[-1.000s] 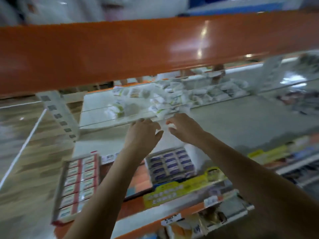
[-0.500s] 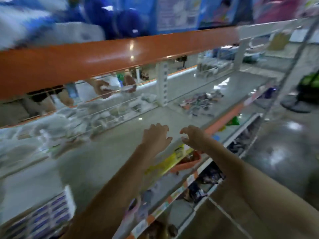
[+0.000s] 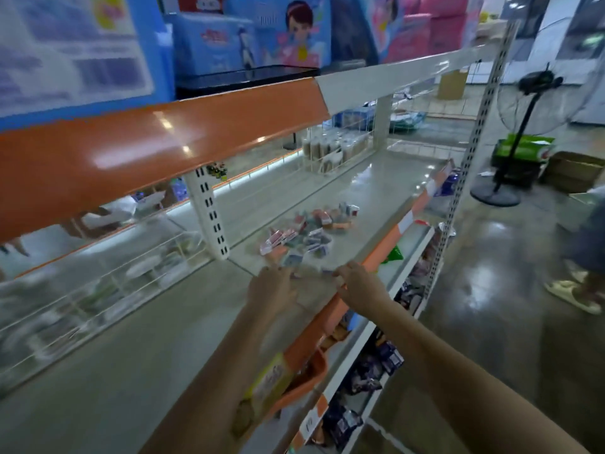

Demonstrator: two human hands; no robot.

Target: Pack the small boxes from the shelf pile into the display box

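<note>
Both hands were stretched out over a pale grey, slightly glossy shelf [image 3: 327,204], reaching at the near edge of the pile of small boxes [image 3: 307,234], a loose scatter of little rectangular cartons in red, blue and white, lying every which way just right of the perforated white upright [image 3: 209,217]. The left hand [image 3: 271,290] was palm down with its fingers stretched toward the nearest boxes, grip looked apart, though it was smeary with motion blur so whether it touched one I couldn't tell. The right hand [image 3: 358,283] sat just beside it at the shelf's front lip, fingers curled a bit, and honestly couldn't tell if that grip was clamped on anything or not. No display box that I could make out in this view. A shiny orange metal rail [image 3: 147,149] ran across above, with a thin wire fence [image 3: 98,290] along the back of the shelf at left. An orange plastic tray [image 3: 311,371] poked out from the shelf below. Off right, a black pedestal fan [image 3: 530,103] stood on the polished floor, next to a brown cardboard carton [image 3: 576,172]
</note>
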